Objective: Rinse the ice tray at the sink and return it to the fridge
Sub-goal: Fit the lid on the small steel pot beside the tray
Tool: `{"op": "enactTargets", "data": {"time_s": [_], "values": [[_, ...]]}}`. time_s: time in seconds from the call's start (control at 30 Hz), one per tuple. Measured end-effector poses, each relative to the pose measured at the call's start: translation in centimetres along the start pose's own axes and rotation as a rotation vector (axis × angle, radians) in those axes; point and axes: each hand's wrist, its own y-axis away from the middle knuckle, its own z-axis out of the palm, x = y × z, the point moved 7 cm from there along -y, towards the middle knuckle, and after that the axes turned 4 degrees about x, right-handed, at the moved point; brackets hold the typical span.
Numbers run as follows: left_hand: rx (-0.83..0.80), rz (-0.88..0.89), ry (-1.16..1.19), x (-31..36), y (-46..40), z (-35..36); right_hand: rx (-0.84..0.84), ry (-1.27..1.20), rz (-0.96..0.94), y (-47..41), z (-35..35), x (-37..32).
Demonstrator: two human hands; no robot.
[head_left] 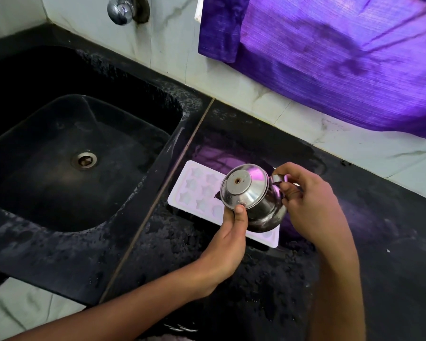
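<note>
A white ice tray with star-shaped cells lies flat on the black counter, just right of the sink. Above the tray I hold a small steel kettle, tilted with its lidded top toward the sink. My right hand grips the kettle's handle. My left hand cups the kettle from below, thumb pressed on the lid's rim. The kettle and hands hide the tray's right part.
The black sink basin has a metal drain and looks wet. A chrome tap fitting sits on the tiled wall above it. A purple cloth hangs over the wall behind the wet black counter.
</note>
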Motion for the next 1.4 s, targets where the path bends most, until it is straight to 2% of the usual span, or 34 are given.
{"op": "enactTargets", "data": {"time_s": [0.87, 1.4], "values": [[-0.032, 0.006, -0.017, 0.0, 0.2, 0.2, 0.003, 0.020, 0.010, 0.3, -0.1, -0.3], [0.026, 0.055, -0.002, 1.2, -0.4, -0.6, 0.034, -0.136, 0.023, -0.5, 0.6, 0.8]]}}
